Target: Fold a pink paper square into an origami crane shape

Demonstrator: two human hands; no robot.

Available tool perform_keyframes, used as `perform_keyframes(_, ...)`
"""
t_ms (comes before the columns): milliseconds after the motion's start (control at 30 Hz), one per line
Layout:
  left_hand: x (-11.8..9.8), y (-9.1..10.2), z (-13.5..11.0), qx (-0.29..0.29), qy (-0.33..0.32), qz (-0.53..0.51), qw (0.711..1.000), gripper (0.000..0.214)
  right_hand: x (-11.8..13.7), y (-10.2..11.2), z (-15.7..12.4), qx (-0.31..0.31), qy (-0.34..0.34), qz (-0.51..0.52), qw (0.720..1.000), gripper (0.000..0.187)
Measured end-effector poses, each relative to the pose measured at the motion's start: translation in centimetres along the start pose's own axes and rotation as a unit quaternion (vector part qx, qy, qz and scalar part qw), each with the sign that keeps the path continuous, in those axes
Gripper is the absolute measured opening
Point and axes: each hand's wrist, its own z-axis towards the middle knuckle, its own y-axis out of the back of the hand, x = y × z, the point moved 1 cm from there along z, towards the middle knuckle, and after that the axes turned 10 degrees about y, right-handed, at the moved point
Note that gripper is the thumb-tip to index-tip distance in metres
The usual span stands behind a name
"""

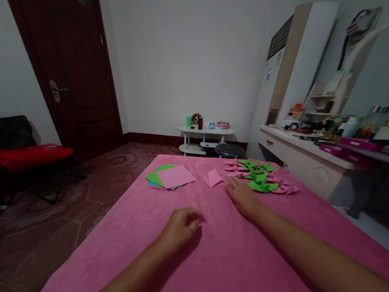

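My left hand rests over the pink cloth with loosely curled fingers, a gap before the thumb and nothing in it. Farther out, my right hand reaches forward with its fingers stretched out. Its fingertips are close to a folded piece of pink paper and the pink origami cranes; whether they touch either, I cannot tell. Beside that hand lie several green origami cranes among the pink ones. To the left is a stack of square paper sheets, pink on top, with green and blue beneath.
The pink cloth covers the table. At right stands a white dressing table crowded with bottles. A low white stand and a dark round stool are beyond the far edge. A red folding chair stands left.
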Motion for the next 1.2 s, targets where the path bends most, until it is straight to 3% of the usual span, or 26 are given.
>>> perform_keyframes(100,2.1,-2.7,0.9,-0.056,-0.026,0.105,0.993,0.025,-1.1,-2.2,2.3,0.013,0.034,-0.005,0.999,0.038)
perform_keyframes(233,2.9,-2.3,0.6,-0.047,-0.058,0.097,0.993,0.025,-1.2,-2.2,3.1,0.013,0.05,-0.012,0.999,0.046)
perform_keyframes(300,2.8,-1.9,0.6,-0.033,-0.053,0.031,0.998,0.022,0.0,-0.7,2.5,0.004,0.057,-0.016,0.998,0.047)
perform_keyframes(400,2.1,-1.8,0.4,-0.025,0.003,-0.124,0.992,0.027,3.8,2.5,0.2,-0.01,0.081,-0.018,0.997,0.049)
perform_keyframes(467,1.2,-2.0,-0.3,0.008,0.059,-0.263,0.963,0.041,7.2,4.8,-2.0,-0.045,0.113,0.002,0.993,0.049)
perform_keyframes(533,0.4,-2.2,-1.2,0.094,0.089,-0.384,0.914,0.047,10.4,6.6,-4.4,-0.075,0.141,0.018,0.987,0.046)
perform_keyframes(600,-0.1,-2.2,-1.9,0.104,0.094,-0.428,0.893,0.043,12.6,7.7,-6.5,-0.098,0.165,0.053,0.98,0.044)
perform_keyframes(667,0.0,-2.3,-2.1,0.074,0.107,-0.408,0.904,0.039,13.3,8.0,-8.1,-0.133,0.142,0.122,0.973,0.041)
perform_keyframes(767,0.5,-2.6,-1.9,0.065,0.125,-0.345,0.928,0.038,12.4,6.9,-9.5,-0.213,0.021,0.255,0.943,0.033)
perform_keyframes(833,0.7,-2.8,-1.7,0.08,0.119,-0.321,0.936,0.038,11.4,5.5,-9.8,-0.225,-0.063,0.374,0.898,0.045)
perform_keyframes(900,0.8,-3.1,-1.6,0.092,0.106,-0.306,0.942,0.036,10.9,4.2,-9.7,-0.206,-0.115,0.499,0.834,0.069)
perform_keyframes(1000,0.7,-3.6,-1.7,0.106,0.084,-0.29,0.947,0.032,11.2,3.3,-9.4,-0.16,-0.128,0.616,0.761,0.086)
perform_keyframes(1067,0.5,-3.9,-1.9,0.113,0.083,-0.29,0.947,0.032,11.7,3.3,-9.1,-0.161,-0.116,0.621,0.758,0.078)
perform_keyframes(1200,-0.1,-4.4,-2.4,0.127,0.103,-0.325,0.931,0.036,12.2,4.1,-8.8,-0.187,-0.092,0.559,0.803,0.042)
